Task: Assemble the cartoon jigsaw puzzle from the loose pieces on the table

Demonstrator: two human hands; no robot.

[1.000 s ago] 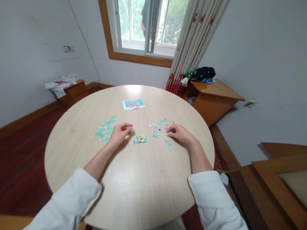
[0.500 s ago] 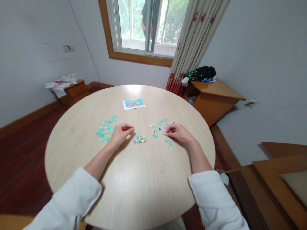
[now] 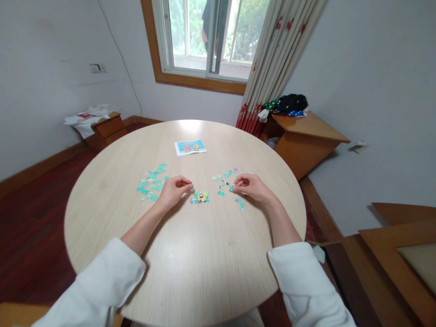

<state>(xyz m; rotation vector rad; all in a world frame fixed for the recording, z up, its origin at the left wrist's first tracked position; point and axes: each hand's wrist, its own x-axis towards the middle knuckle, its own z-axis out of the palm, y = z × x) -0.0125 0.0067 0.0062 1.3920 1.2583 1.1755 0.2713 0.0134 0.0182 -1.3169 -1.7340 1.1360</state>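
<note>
Puzzle pieces (image 3: pixel 146 187) lie loose at left, then the left hand (image 3: pixel 173 193) pinches a small piece (image 3: pixel 192 189) just beside the joined section (image 3: pixel 201 197), and the right hand (image 3: pixel 252 187) pinches a green piece (image 3: pixel 231 188) farther right. I'd turn each to match before pressing it flat. I can read no writing on the far picture sheet (image 3: pixel 190 147).

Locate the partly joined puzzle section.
In the head view, the puzzle section lies on the table between the left hand and right hand, nearer the left.

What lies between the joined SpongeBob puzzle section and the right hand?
In the head view: a strip of tabletop, then loose jigsaw pieces near the right hand.
</note>
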